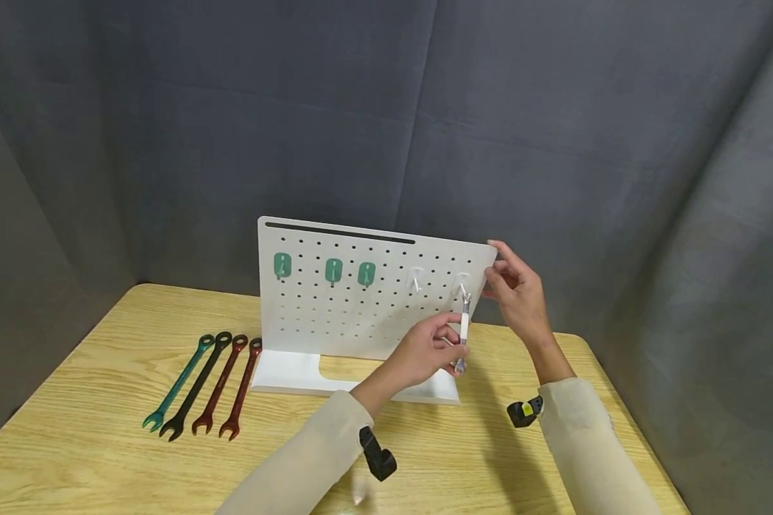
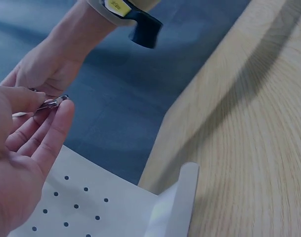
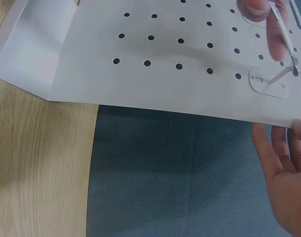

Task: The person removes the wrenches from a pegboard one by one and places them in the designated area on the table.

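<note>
My left hand (image 1: 428, 348) pinches a small silver wrench (image 1: 465, 327) with a white middle, held upright in front of the pegboard. Its top end is at the tip of the rightmost white hook (image 1: 462, 286); in the right wrist view that end meets the peg of the hook (image 3: 269, 83). My right hand (image 1: 520, 299) grips the right edge of the white pegboard (image 1: 386, 322), thumb in front and fingers reaching behind. In the left wrist view, the left fingers (image 2: 59, 128) cover most of the wrench (image 2: 54, 103).
Another white hook (image 1: 416, 279) and three green hooks (image 1: 333, 270) are on the board. Left of its white base (image 1: 286, 370), several larger wrenches lie side by side on the wooden table: a teal one (image 1: 179, 383), a black one (image 1: 197, 386) and two red ones (image 1: 221, 385). Grey curtains hang behind.
</note>
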A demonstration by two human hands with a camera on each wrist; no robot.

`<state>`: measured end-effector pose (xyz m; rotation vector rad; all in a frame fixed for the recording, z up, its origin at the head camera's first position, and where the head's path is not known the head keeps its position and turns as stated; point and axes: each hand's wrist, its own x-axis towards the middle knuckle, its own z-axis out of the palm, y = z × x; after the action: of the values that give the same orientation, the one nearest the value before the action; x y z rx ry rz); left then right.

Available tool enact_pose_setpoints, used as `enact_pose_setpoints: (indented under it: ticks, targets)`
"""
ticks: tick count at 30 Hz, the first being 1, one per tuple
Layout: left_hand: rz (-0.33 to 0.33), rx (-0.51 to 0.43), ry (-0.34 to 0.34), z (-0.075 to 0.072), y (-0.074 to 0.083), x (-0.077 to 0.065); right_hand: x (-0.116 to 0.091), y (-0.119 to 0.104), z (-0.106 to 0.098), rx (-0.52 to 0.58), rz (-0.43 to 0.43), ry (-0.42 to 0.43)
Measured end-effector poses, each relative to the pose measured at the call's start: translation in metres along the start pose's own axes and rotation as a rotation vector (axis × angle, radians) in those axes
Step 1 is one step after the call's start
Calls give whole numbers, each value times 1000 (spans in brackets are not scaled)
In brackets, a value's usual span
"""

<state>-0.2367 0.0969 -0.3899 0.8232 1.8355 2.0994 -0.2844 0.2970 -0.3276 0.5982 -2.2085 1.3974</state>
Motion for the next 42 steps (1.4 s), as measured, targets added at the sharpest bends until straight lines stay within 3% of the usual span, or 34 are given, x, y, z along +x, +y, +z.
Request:
enact_pose_setpoints:
  ticks: [9, 17, 28, 37, 42]
  targets:
    - [25, -4, -20, 1, 6, -2, 0, 2, 1, 40, -34, 5]
    - [21, 40, -40, -4, 9, -14, 1, 3, 1, 56, -39, -3]
    - [-21, 101, -80, -21, 13, -48, -1, 2, 1, 34, -31, 5]
    - [-49, 174, -39, -40, 18, -82, -5, -27, 5, 19, -24, 0]
    - [-62, 207, -26, -56, 22, -101, -3, -11, 4, 40, -19, 13]
